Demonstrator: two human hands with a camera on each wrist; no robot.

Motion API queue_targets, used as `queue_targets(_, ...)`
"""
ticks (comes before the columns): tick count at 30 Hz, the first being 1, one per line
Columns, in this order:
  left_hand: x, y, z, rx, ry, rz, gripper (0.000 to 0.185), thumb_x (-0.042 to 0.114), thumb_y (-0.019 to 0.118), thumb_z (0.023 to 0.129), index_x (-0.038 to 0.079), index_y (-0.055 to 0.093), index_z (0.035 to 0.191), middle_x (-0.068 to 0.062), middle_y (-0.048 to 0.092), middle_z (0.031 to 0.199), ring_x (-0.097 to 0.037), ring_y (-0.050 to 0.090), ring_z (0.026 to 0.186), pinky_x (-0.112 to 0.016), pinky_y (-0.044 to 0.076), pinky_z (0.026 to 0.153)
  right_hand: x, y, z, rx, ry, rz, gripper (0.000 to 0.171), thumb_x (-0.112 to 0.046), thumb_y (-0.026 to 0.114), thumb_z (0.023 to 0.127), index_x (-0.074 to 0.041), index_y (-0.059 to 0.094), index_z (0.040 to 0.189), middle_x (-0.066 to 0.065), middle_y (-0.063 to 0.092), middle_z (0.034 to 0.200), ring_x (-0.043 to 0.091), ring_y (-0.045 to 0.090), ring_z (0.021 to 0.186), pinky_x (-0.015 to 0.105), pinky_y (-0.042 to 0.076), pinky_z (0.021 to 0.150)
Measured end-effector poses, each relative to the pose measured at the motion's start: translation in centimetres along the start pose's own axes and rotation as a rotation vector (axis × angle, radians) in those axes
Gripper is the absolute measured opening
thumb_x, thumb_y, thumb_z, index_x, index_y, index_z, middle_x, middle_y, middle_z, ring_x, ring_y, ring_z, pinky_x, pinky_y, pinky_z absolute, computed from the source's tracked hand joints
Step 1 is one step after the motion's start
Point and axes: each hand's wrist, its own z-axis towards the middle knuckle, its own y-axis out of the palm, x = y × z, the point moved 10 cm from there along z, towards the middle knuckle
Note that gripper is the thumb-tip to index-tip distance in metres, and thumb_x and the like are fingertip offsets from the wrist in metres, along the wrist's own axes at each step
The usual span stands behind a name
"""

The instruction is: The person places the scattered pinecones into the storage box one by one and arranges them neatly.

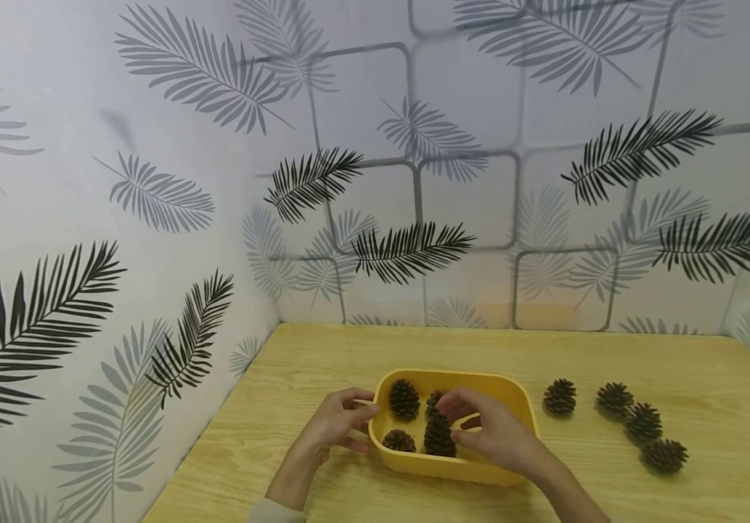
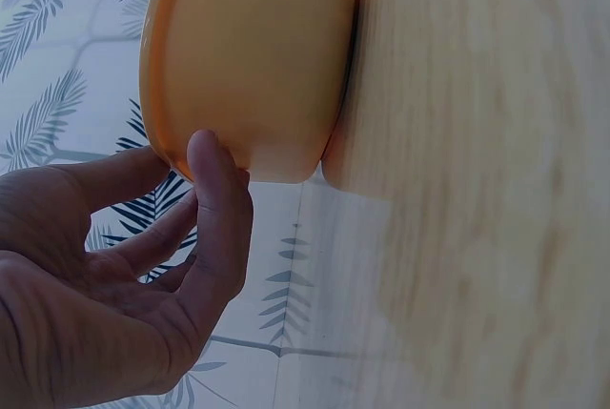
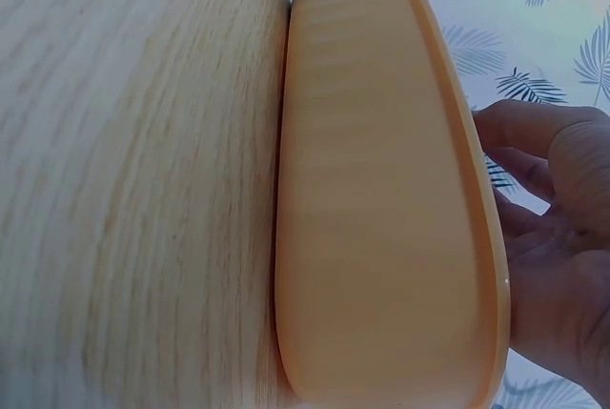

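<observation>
A yellow plastic box sits on the table with several pine cones in it, among them one at the back left and one at the front left. My left hand rests against the box's left end, its thumb and fingertips on the outside near the rim. Over the box's right half reaches my right hand, thumb and fingers apart and bent downward. Its fingertips are close to the dark pine cone in the middle. In the right wrist view, the box wall hides those fingertips.
On the wooden table, to the right of the box, lies a single pine cone. Farther right, more form a slanting row, from a back one to a front one. Leaf-patterned walls stand behind and to the left.
</observation>
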Motion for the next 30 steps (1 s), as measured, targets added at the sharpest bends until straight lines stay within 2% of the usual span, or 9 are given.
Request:
queue_targets(16, 0.14, 0.04, 0.03, -0.007, 0.006, -0.005, 0.044, 0.02, 0.066, 0.104, -0.003, 0.059, 0.141, -0.019, 0.062, 0.115, -0.027, 0.071, 0.087, -0.037, 0.067, 0.064, 0.35, -0.27, -0.11, -0.001, 0.032, -0.032, 0.031, -0.005, 0.076, 0.095, -0.009, 0.066, 0.124, 0.016, 0.067, 0.123, 0.037, 0.065, 0.111, 0.037, 0.059, 0.089)
queue_targets(27, 0.1, 0.12, -0.05, -0.008, 0.001, -0.003, 0.045, 0.021, 0.066, 0.104, -0.004, 0.058, 0.141, -0.018, 0.063, 0.114, -0.025, 0.071, 0.086, -0.037, 0.067, 0.064, 0.41, -0.42, -0.2, -0.011, 0.039, -0.018, 0.034, -0.003, 0.075, 0.094, -0.005, 0.064, 0.127, 0.017, 0.066, 0.125, 0.04, 0.064, 0.114, 0.05, 0.058, 0.091)
queue_targets(30, 0.22, 0.2, -0.12, -0.008, 0.002, -0.002, 0.045, 0.02, 0.066, 0.104, -0.004, 0.058, 0.141, -0.019, 0.063, 0.115, -0.026, 0.071, 0.088, -0.037, 0.067, 0.064, 0.39, -0.48, -0.25, -0.01, 0.037, -0.019, 0.035, -0.003, 0.075, 0.094, -0.005, 0.064, 0.127, 0.017, 0.066, 0.126, 0.041, 0.064, 0.114, 0.05, 0.058, 0.091)
